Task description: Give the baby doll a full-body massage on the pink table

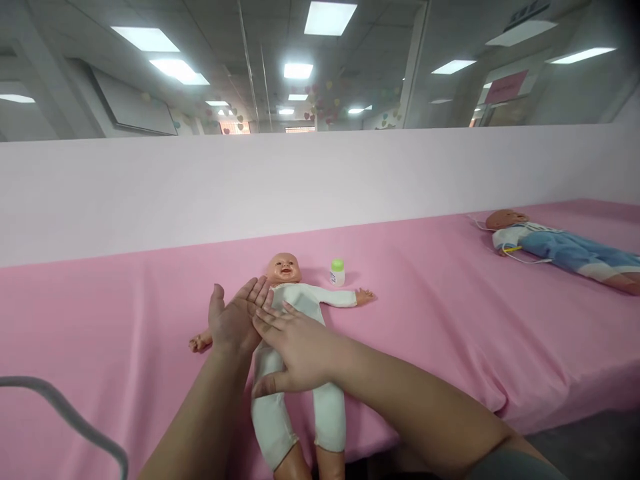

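Observation:
A baby doll [327, 413] in a white suit lies on its back on the pink sheet, arms spread. Above its chest my left hand [235, 320] is turned palm up with the fingers stretched out. My right hand [300, 347] lies palm down, its fingertips against the left palm and fingers, the thumb apart. Neither hand holds anything. Part of the doll's trunk and one of its arms are hidden behind my hands. Beside the doll's head stands a small clear bottle [337, 275] with a green cap.
A second doll [565, 247] in blue and white clothes lies at the far right, with a thin white tube about it. A grey cable or tube [65, 410] curves in at lower left. Behind the pink sheet [425, 267] rises a white wall [320, 180] topped by glass.

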A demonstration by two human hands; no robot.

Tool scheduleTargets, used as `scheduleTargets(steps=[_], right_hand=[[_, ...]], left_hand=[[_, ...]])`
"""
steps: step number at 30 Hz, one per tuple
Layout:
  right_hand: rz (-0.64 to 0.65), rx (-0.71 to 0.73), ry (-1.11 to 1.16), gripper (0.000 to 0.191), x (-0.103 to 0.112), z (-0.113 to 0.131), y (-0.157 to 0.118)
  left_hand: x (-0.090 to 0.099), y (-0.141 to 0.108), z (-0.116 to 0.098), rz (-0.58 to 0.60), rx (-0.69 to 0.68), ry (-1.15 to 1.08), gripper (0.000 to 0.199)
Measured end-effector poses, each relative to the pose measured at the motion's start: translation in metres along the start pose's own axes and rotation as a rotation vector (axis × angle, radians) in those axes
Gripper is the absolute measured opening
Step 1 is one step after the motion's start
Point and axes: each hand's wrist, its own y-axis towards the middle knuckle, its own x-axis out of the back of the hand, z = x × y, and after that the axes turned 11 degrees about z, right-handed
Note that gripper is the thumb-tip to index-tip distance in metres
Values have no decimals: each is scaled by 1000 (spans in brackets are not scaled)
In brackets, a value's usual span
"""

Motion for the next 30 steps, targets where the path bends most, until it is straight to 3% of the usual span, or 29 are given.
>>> scheduleTargets(steps=[5,12,16,22,30], right_hand=[[-26,74,11,110,-2,9,-2],[-59,-30,-74,111,-8,-18,7],[-28,-86,-83,109,-8,-28,8],[12,11,-34,110,-8,-15,2],[-33,99,22,117,-12,-10,2]], left_hand=[[-3,-4,6,21,74,-12,83],[-23,-17,24,-10,186,-58,79],[-14,-13,17,8,183,-29,80],[1,-3,6,-19,84,-14,80],[-9,-11,14,22,135,-19,77]])
